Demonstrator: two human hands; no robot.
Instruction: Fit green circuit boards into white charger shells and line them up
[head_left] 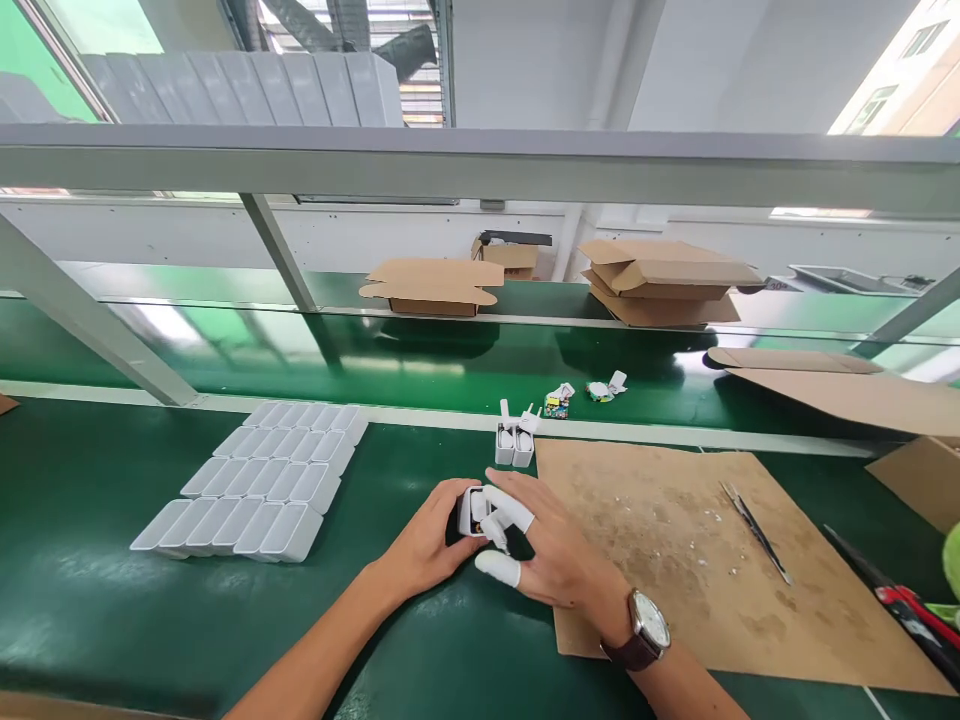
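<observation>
My left hand (431, 540) is wrapped round a small white plastic housing (471, 510), its thumb on the near side. Over its right side lies my right hand (551, 550), with white covers on two fingertips. Those fingers pinch a small white part (495, 527) at the open top of the housing. Just behind the hands, two similar white housings (514, 446) stand upright with white pieces sticking out of them. To the left, rows of white rectangular cases (262, 480) lie on the green table (97, 600).
A stained brown cardboard sheet (645, 560) holds tweezers (757, 530). Small circuit pieces (558, 402) lie behind the pale edge strip. Cardboard boxes (667, 275) stand further back. Red-and-black handled tools (900, 600) are at the right. A grey metal beam (480, 165) crosses above.
</observation>
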